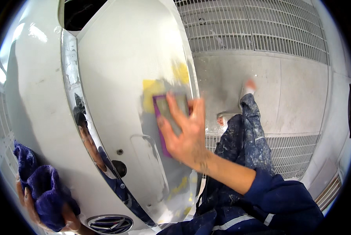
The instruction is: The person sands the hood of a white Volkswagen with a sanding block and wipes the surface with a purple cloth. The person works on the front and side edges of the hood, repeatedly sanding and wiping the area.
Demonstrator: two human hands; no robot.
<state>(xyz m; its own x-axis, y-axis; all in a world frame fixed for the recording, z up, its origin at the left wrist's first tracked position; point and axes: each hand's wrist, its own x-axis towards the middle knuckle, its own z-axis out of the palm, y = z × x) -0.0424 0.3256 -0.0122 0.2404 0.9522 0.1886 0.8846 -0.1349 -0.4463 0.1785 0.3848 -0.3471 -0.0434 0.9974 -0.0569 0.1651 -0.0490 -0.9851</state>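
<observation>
The pale floor (300, 90) is bordered by slotted gratings (222, 25) above and below, to the right of a white vehicle panel (109, 78). A reflective trim strip (71, 66) separates this panel from a white outer section (38, 90), which carries a round chrome emblem (110, 224). The purple-edged block (167, 111) lies on the panel, directly beneath the right hand (188, 137) and well apart from the left hand (28, 203). The right hand has its fingers spread over the block's grey upper face; motion blur makes it impossible to tell whether the fingertips pinch its edges. Yellow patches (149, 87) and a grey area (149, 127) adjoin the block. The left hand is curled around a purple cloth (46, 192) at the lower left, near the emblem. Paint-marked dark trousers (257, 145) show below the right sleeve's (279, 199) far side.
</observation>
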